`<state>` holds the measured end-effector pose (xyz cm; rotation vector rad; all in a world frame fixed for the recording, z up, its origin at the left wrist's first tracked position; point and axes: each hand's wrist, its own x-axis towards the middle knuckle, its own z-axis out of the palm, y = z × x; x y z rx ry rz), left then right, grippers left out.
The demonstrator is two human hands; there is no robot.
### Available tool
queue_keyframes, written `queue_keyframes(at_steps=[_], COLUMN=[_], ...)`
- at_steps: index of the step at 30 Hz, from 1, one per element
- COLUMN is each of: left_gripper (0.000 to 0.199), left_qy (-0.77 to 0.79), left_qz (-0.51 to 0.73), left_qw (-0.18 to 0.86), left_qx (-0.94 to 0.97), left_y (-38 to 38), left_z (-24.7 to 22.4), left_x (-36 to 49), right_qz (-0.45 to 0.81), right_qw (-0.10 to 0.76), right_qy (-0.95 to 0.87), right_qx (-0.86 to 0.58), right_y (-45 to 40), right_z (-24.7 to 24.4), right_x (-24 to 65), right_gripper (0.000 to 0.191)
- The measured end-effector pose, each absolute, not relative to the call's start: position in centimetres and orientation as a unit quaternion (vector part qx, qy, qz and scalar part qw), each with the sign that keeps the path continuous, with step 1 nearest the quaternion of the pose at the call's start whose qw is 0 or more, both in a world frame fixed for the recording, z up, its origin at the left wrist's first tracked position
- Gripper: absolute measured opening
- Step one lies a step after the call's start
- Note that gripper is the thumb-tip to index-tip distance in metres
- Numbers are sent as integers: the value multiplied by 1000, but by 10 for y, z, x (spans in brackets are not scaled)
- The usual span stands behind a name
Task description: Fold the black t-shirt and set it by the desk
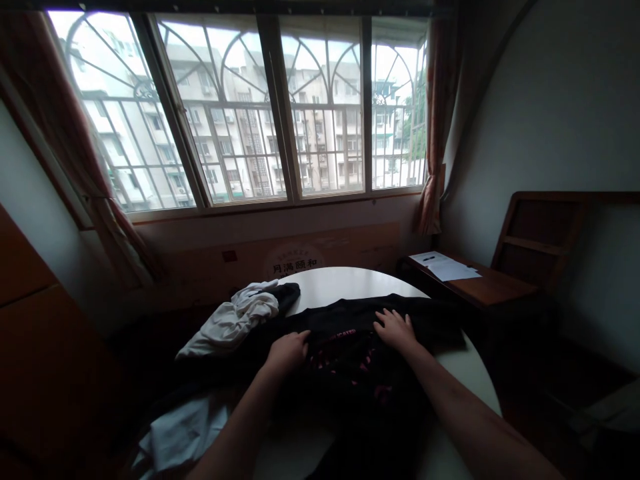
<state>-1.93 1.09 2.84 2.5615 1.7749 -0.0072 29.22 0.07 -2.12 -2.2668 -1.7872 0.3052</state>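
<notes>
A black long-sleeved top (345, 317) with pink lettering and a pink print lies spread over a round white table (345, 277). My right hand (396, 330) rests flat on its upper right part, fingers spread apart. On the upper left part, my left hand (289, 351) has its fingers curled in at the cloth, a fold seemingly held between them. The lower part of the top falls toward me into deep shadow, where its edges cannot be made out.
Crumpled pale clothes (233, 323) lie at the table's left side, beside a dark cloth (287, 295). White cloth (183, 433) shows at the lower left. Papers (445, 267) with a pen lie on a wooden bench (505, 290) at right. Barred windows (320, 113) stand behind.
</notes>
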Motion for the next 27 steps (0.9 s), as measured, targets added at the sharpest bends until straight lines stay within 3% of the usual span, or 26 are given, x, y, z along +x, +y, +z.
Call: queue_keyframes(at_steps=[5,13,17,20,23,25,27], left_gripper=[51,59,60,68,75,62,42], left_qy=[581,578,476,316,256,279,297], left_qz=[-1,-14,78,115,95,92,113], left_qw=[9,9,64,184,213,194,189], left_qx=[814,816,874,924,938,936,929], left_y=[6,-14,-57,-97,-123,-129,-127], left_z=[28,43,70,81,76,69,66], left_x=[-14,-12,-14,-7,9,20,23], right_qz=[109,130,149,257,323,304,258], right_qw=[134,325,393,351,246,205,187], right_qy=[-615,-606,-683,-741,-789,-802,-803], right_qx=[-770,-715,-597,-512,-461,-471,-504], right_y=[-7,-30,-83,-142,-189,-204,-209], right_z=[-21,22,47,48,36,27,22], right_x=[293,289,297,304,303,298,292], right_gripper=[53,42,37,36,56,65,56])
